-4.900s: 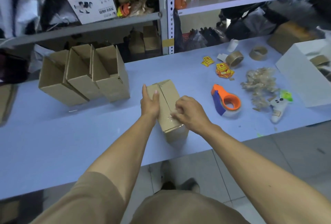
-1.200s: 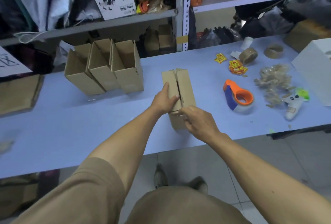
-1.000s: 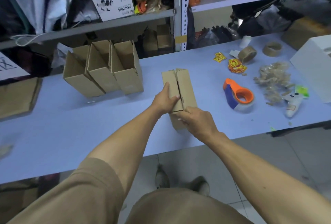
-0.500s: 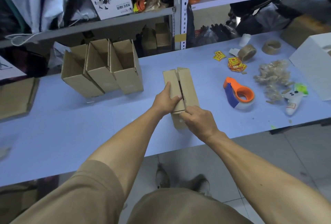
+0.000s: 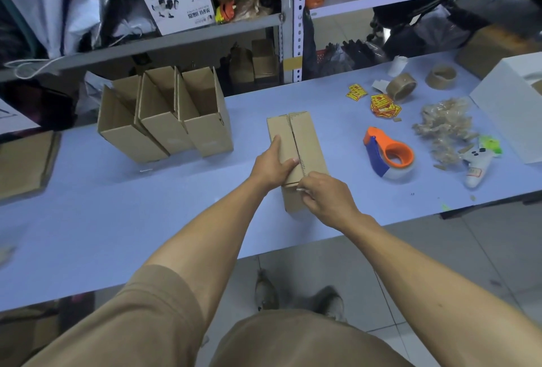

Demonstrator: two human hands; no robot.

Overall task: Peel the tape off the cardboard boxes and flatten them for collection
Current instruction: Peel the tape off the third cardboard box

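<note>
A small brown cardboard box (image 5: 305, 138) lies lengthwise on the pale blue table (image 5: 117, 220), its top flaps split along a dark seam. My left hand (image 5: 271, 165) rests on the left flap near its front end, thumb out along the flap. My right hand (image 5: 325, 199) is at the box's near end, its fingers curled and pinching a thin strip of clear tape (image 5: 299, 189) at the front edge. Three open, upright boxes (image 5: 167, 120) stand in a row to the left, further back.
An orange and blue tape dispenser (image 5: 388, 155) sits to the right of the box. Beyond it lie a pile of crumpled used tape (image 5: 444, 129), brown tape rolls (image 5: 401, 86), red-yellow stickers (image 5: 382, 105) and a white box (image 5: 510, 108). Flat cardboard (image 5: 23, 161) lies far left. Cluttered shelves stand behind.
Since 4.9 s ago the box's taped seam has come open into a dark gap. Over the last second both hands have stayed at the near end, the right pinching tape there.
</note>
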